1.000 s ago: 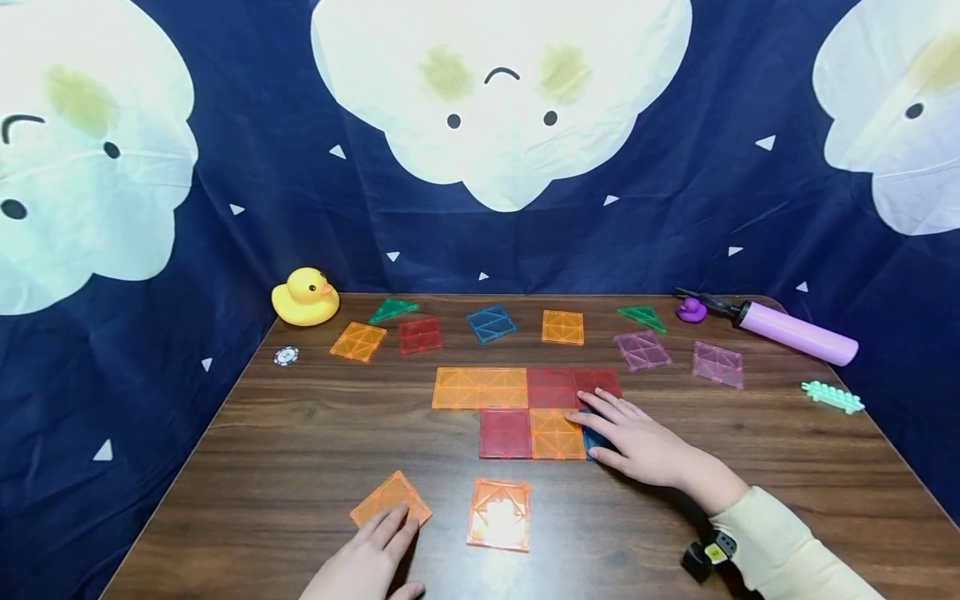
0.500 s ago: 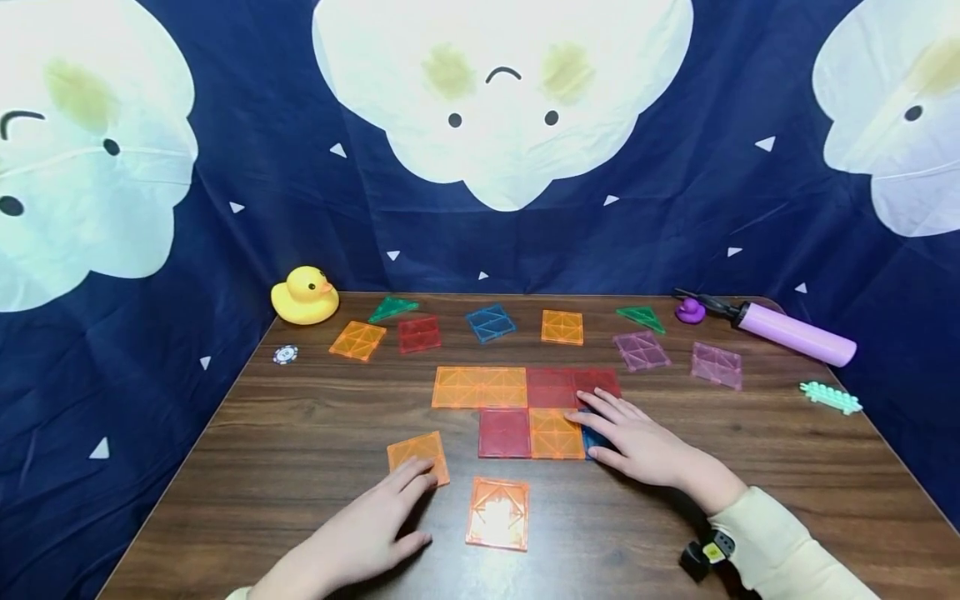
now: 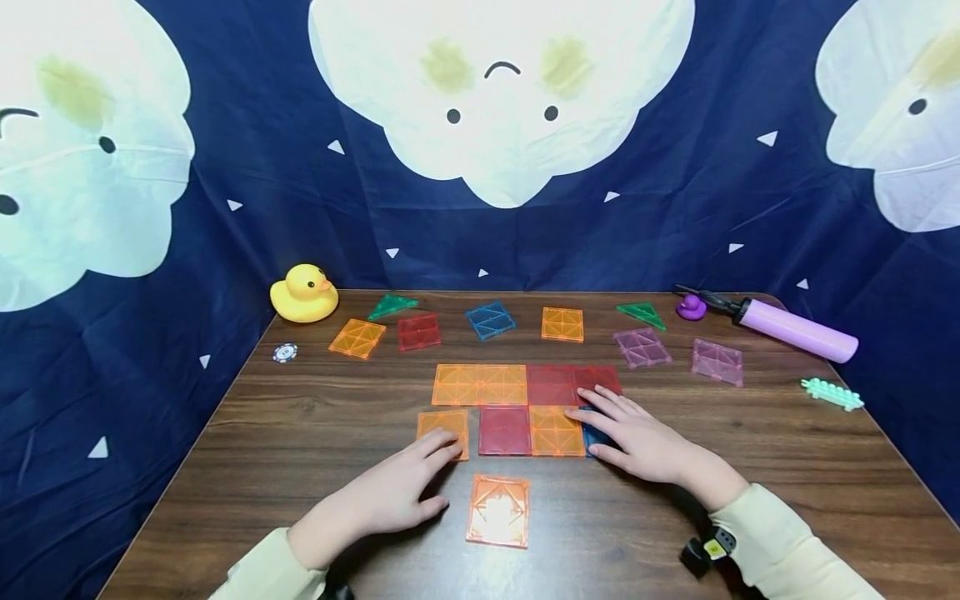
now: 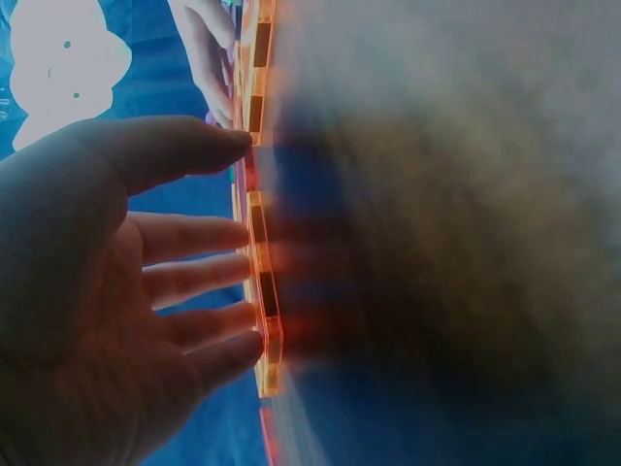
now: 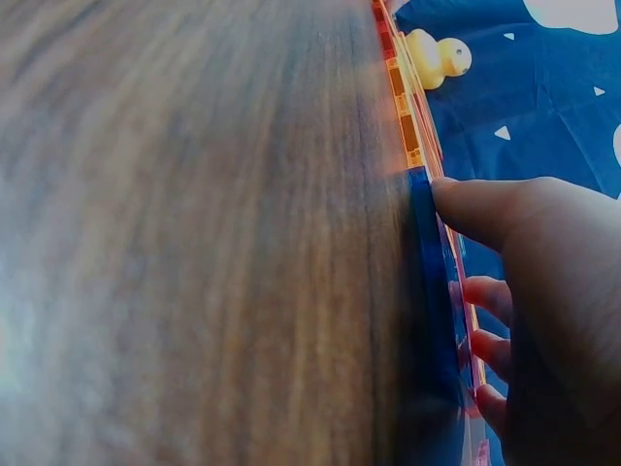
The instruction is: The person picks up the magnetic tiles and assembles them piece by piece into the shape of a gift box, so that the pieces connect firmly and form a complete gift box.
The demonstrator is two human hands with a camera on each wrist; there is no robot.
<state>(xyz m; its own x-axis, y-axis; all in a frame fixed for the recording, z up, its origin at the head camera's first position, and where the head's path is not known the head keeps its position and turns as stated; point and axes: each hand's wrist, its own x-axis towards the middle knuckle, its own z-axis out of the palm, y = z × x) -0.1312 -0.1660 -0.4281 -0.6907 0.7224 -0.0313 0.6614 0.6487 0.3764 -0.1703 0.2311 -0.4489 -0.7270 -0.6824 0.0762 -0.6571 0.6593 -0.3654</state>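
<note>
My left hand (image 3: 393, 492) lays its fingertips flat on a translucent orange square magnetic tile (image 3: 432, 423), just left of a red tile (image 3: 504, 432) with a narrow gap between. In the left wrist view the fingers stretch to that tile's edge and the thumb stands apart. My right hand (image 3: 645, 442) rests spread over the right end of the tile group, on a blue tile (image 3: 592, 442) it partly hides and the tiles around it. An orange tile (image 3: 555, 432) joins the red and blue ones. Behind them run two orange tiles (image 3: 480, 385) and two red tiles (image 3: 551, 385).
A glossy orange tile (image 3: 498, 521) lies alone in front. Along the back are loose colored tiles, a yellow duck (image 3: 304, 294), a purple duck (image 3: 691, 307) and a pink pump (image 3: 798, 330). A poker chip (image 3: 285, 353) sits left, a mint bumpy strip (image 3: 832, 394) right.
My left hand has slid the orange tile forward and to the right, turning it nearly square with the red tile. The right hand has stayed in place on the group.
</note>
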